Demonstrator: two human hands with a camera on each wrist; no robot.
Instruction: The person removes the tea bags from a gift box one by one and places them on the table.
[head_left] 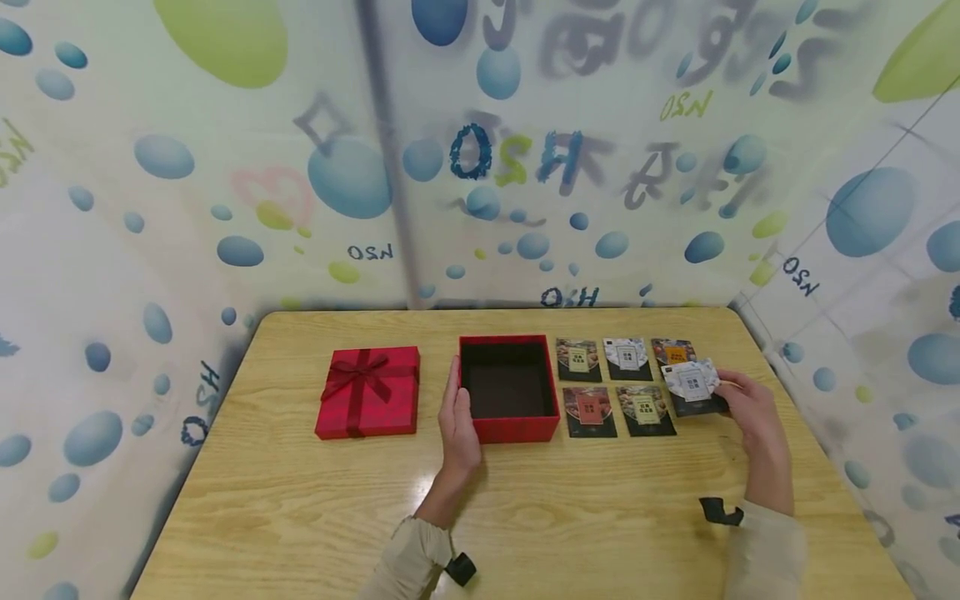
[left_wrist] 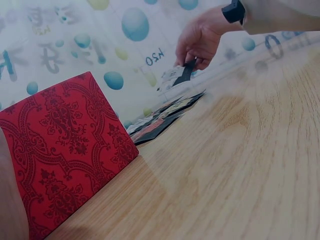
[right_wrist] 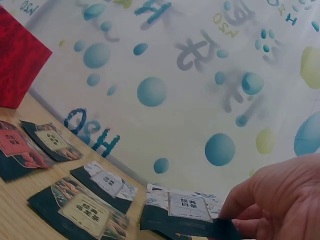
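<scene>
An open red gift box (head_left: 517, 430) with a black inside stands mid-table. My left hand (head_left: 459, 427) lies along its left wall, fingers straight against it. Out to the right, my right hand (head_left: 756, 417) pinches a tea sachet (head_left: 693, 387) by its right edge, thumb and fingers on it. This sachet has a white patterned top, a white label and a dark lower part. In the left wrist view the held sachet (left_wrist: 175, 77) is above the tabletop. Partly covered by it in the head view is an orange-labelled sachet (head_left: 673, 350).
Right of the box several sachets lie in two rows, among them a red-labelled one (head_left: 590, 411) and a white one (head_left: 627, 358). The box's red lid (head_left: 375, 421), tied with a dark red bow, lies at the left. A patterned curtain (head_left: 525, 217) hangs behind the wooden table (head_left: 570, 517).
</scene>
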